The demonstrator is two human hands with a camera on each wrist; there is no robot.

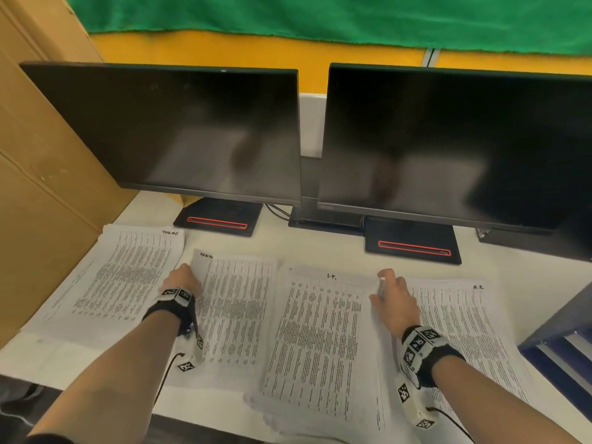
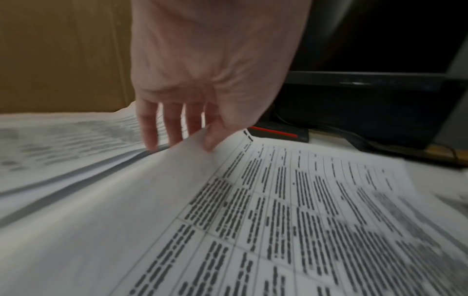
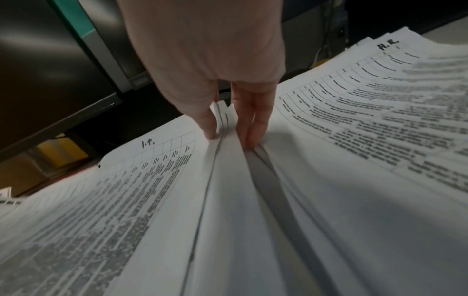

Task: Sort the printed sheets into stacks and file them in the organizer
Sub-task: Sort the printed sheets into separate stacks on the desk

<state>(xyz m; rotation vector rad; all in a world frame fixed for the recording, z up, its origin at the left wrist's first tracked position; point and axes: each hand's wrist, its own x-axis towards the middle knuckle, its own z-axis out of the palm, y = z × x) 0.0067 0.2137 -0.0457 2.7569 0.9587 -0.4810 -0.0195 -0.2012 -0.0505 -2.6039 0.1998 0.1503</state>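
Note:
Four stacks of printed sheets lie side by side on the white desk [image 1: 320, 251]. My left hand [image 1: 187, 275] pinches the raised left edge of the second stack's top sheet [image 1: 237, 309]. In the left wrist view that hand [image 2: 187, 140] has its thumb on top of the sheet [image 2: 278, 200] and its fingers under it. My right hand [image 1: 386, 280] pinches the lifted right edge of the stack marked "I.T." [image 1: 320, 331]. The right wrist view shows the hand [image 3: 228, 132] with a few sheet edges [image 3: 224, 114] held between thumb and fingers. The "H.R." stack [image 1: 458, 331] lies to its right.
Behind the sheets stand two dark monitors [image 1: 179, 129], their bases [image 1: 217, 221] on the desk. A cardboard box [image 1: 41, 187] walls off the left side. The dark blue organizer [image 1: 563, 341] sits at the right edge. The far-left stack [image 1: 128, 274] lies flat.

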